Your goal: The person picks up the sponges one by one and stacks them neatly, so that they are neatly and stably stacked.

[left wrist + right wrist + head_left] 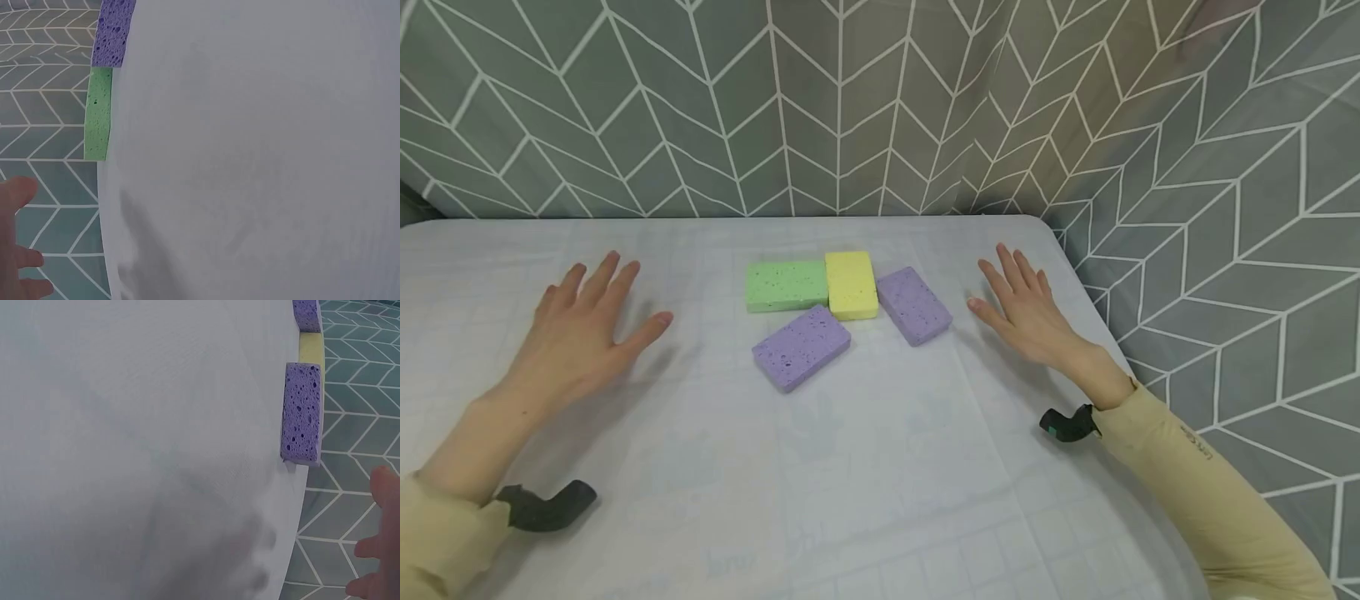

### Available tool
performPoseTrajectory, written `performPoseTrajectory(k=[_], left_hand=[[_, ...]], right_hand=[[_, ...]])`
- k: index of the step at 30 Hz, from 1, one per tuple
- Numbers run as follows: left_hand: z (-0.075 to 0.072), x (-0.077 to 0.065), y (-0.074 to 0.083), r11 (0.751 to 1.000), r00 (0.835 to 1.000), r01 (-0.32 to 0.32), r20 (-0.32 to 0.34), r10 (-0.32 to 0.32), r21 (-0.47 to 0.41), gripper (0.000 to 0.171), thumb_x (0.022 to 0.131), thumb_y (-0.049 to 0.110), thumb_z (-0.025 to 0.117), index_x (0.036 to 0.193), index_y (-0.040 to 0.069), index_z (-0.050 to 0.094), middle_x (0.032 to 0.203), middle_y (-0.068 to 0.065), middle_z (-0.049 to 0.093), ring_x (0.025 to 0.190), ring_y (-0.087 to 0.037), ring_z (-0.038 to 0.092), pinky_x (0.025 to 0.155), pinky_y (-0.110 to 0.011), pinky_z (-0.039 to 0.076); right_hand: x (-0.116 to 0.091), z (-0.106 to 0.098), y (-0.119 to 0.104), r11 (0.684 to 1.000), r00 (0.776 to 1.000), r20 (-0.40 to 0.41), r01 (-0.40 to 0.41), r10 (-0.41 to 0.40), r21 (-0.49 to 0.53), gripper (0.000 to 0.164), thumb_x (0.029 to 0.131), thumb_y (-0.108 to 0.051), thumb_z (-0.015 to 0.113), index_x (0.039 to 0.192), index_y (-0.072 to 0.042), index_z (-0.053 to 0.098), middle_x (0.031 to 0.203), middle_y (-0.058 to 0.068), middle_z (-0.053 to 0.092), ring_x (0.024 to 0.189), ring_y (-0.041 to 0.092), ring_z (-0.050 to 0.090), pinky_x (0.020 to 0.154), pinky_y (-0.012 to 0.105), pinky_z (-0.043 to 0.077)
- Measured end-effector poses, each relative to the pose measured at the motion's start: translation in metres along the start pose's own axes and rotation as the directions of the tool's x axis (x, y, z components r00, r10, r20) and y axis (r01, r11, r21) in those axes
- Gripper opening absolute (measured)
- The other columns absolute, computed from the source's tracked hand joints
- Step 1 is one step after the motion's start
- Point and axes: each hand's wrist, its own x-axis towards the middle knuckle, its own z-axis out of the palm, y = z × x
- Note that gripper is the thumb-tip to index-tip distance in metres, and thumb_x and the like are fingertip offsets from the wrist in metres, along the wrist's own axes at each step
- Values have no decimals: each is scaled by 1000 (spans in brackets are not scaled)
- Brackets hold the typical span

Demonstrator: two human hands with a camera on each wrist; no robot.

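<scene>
Left hand point(576, 329) and right hand point(1028, 315): empty, fingers apart. Rightmost purple rectangular porous sponge point(914, 305): best pinched across its long sides.

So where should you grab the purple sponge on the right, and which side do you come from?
I'd try pinching the right-hand purple sponge across its two long edges, toward its near end, coming down from the right. It lies flat and slanted: its far end sits close by the yellow sponge, but its near end stands free. The right grip is on that side.
</scene>
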Motion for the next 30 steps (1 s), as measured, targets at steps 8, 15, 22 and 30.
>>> performPoseTrajectory(k=[8,15,22,30], left_hand=[[7,-1,13,992,999,-51,2,51,-118,79,99,51,53,156,3,26,161,-28,23,143,-55,21,116,-75,17],[16,4,31,971,997,-27,66,44,-237,78,97,52,58,156,7,30,158,-24,31,143,-50,28,114,-71,27],[28,4,51,927,991,31,132,20,-374,77,94,53,63,154,15,35,153,-19,41,138,-45,39,111,-65,36],[49,-2,74,811,995,0,82,58,-584,65,90,36,75,144,12,46,142,-11,53,130,-34,53,114,-47,45]], right_hand=[[0,5,-2,998,999,-35,31,-30,54,70,104,-50,43,157,-6,28,166,18,10,152,43,7,121,73,9],[0,9,-7,991,998,-57,33,-25,131,67,104,-49,45,154,-6,34,165,16,16,150,42,17,122,68,16],[1,13,-19,971,994,-108,51,-26,235,60,103,-42,51,149,-4,43,160,15,29,148,38,26,123,60,25],[1,21,-30,939,971,-232,126,-52,319,50,103,-35,54,140,-1,51,146,15,48,136,35,45,113,57,40]])
